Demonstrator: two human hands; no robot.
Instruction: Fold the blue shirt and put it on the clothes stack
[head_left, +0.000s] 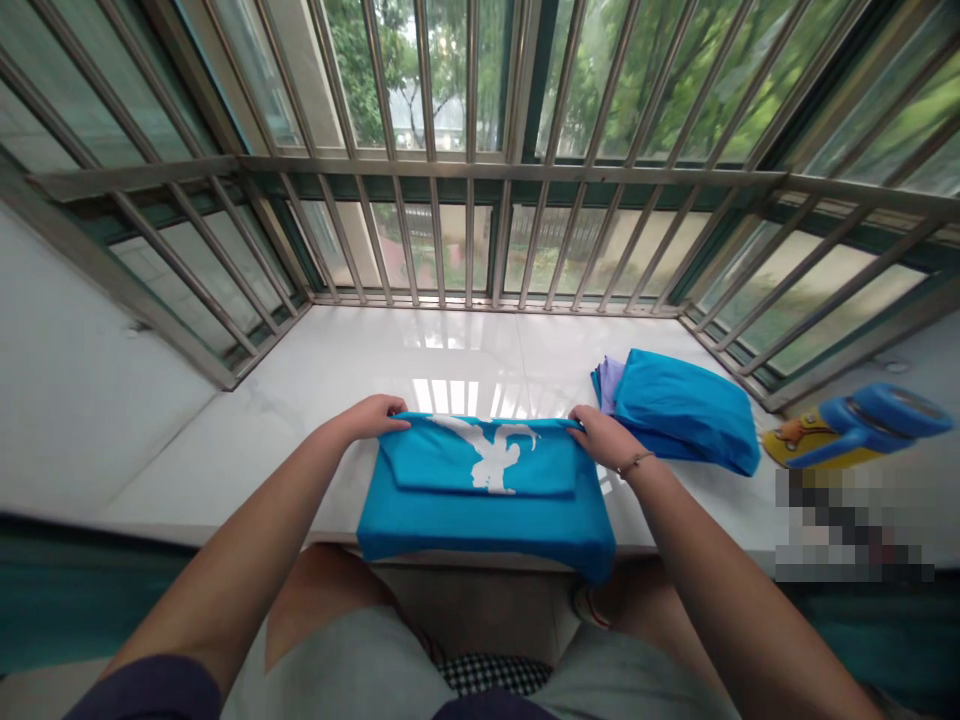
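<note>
A blue T-shirt (pixel 480 520) with a white printed figure lies partly folded on the white sill, its near end hanging a little over the front edge. My left hand (pixel 375 416) pinches the far left corner of the folded part between thumb and fingers. At the far right corner, my right hand (pixel 600 436) grips the same fold, a thin bracelet on its wrist. Just right of that hand sits a folded stack of blue clothing (pixel 686 410), with a lilac piece (pixel 612 380) showing at its left end.
A blue and yellow bottle (pixel 855 430) stands at the right end of the white sill (pixel 465 350). Below it is a blurred-out patch. Metal window bars (pixel 510 172) enclose the back and both sides. My legs are under the front edge.
</note>
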